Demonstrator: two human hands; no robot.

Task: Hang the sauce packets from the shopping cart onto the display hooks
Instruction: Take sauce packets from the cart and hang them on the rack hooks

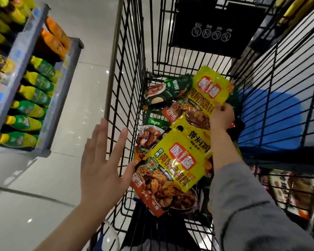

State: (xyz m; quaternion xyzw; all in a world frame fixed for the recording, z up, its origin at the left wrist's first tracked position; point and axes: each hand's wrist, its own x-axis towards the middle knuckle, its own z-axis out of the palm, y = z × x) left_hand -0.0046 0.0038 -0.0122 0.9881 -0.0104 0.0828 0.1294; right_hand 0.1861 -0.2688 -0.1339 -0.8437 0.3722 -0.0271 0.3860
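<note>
The black wire shopping cart [132, 73] fills the middle of the view, seen from above. Inside it lies a loose heap of glossy sauce packets. The right hand [221, 116], reaching down on a grey-sleeved arm [243, 205], has its fingers curled round the lower edge of a yellow foil sauce packet with a red label [208, 89], which stands tilted with its notched top toward 12 o'clock. Just below that hand, toward 7 o'clock, a second yellow foil sauce packet with a hanging hole [177, 160] lies on top of the heap, its printed dish of braised chicken facing up. At 10 o'clock from the held packet sits a dark green sauce packet [168, 87], and another green packet [156, 118] lies beneath it, partly covered.

The left hand [101, 160] is spread flat with straight fingers, holding nothing; it is outside the cart at 9 o'clock of the heap, and whether its thumb touches the wire side or the lower yellow packet cannot be told.

At 10 o'clock of the frame a grey metal shelf [22, 51] carries rows of green and yellow bottles [35, 95] and orange pouches [56, 33]. At 3 o'clock, through the cart wires, a blue patch [272, 120] shows on the floor. At 4 o'clock more packaged goods [293, 187] show, blurred.
</note>
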